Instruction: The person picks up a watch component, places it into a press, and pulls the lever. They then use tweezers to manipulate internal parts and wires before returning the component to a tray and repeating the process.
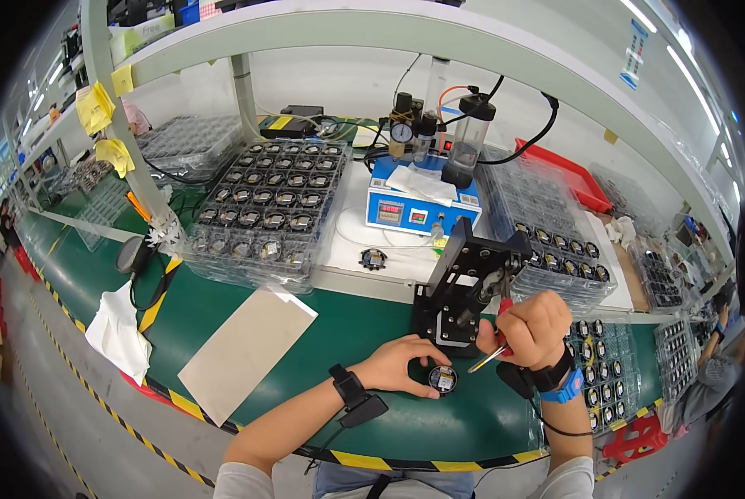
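My left hand (pixel 406 366) grips a small round circuit module (pixel 442 380) between thumb and fingers, low over the green bench mat. It has a black rim and a pale label-like patch on its face. My right hand (pixel 532 331) is closed around a slim hand tool (pixel 489 358) with a red upper part and a metallic tip. The tip points down and left, to the right of the module and apart from it; the exact kind of tool is hidden by my fist. Just behind both hands stands a black press-like fixture (pixel 460 287).
Stacked clear trays (pixel 264 200) of round modules stand at back left; more trays (pixel 568 258) stand on the right. A blue control box (pixel 422 208) sits behind the fixture, with a loose module (pixel 372 259) before it. A beige board (pixel 244 353) and white cloth (pixel 119 333) lie left.
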`<state>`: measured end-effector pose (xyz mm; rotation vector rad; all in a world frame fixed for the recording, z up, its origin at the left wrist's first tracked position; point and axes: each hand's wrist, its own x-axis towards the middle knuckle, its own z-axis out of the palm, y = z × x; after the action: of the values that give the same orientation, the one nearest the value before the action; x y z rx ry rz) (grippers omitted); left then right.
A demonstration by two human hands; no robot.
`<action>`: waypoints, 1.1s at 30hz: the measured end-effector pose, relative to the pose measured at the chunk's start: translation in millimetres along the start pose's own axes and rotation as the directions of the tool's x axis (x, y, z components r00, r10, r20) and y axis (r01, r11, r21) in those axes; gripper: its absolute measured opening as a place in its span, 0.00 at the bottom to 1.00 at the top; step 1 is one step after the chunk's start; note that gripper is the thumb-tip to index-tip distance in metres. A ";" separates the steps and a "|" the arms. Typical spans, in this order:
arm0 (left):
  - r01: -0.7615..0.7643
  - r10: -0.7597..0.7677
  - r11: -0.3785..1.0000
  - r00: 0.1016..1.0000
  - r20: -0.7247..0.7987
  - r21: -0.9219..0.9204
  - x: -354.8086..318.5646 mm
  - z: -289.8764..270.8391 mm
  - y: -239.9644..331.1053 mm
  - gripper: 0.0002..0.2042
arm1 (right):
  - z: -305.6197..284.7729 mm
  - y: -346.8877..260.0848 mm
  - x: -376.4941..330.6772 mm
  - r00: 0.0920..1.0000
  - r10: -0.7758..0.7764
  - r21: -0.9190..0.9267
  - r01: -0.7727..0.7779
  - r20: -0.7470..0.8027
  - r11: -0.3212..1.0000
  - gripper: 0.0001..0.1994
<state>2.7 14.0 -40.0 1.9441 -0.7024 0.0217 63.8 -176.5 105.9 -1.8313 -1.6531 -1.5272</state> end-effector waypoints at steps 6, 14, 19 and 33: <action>-0.011 0.011 1.000 1.000 -0.005 -0.004 0.1 1.1 -2.5 0.24 | -1.1 -1.5 5.5 1.000 0.022 0.041 -0.022 0.015 0.999 0.08; -0.007 0.007 1.000 1.000 0.003 -0.002 0.2 2.3 -2.6 0.24 | 0.1 -9.4 2.5 0.984 0.177 0.057 -0.175 -0.033 0.983 0.09; -0.010 0.010 1.000 1.000 -0.009 -0.014 1.7 0.8 -1.8 0.24 | 2.3 -8.8 2.8 0.984 0.178 0.102 -0.175 -0.022 0.979 0.09; 0.006 -0.006 1.000 1.000 -0.002 -0.020 2.2 1.0 0.4 0.24 | -1.3 -10.0 3.1 0.979 0.197 0.073 -0.194 -0.042 0.978 0.10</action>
<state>4.0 12.0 -39.4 1.9268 -0.6931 0.0136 54.2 -172.3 104.6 -1.8441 -1.4375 -1.4037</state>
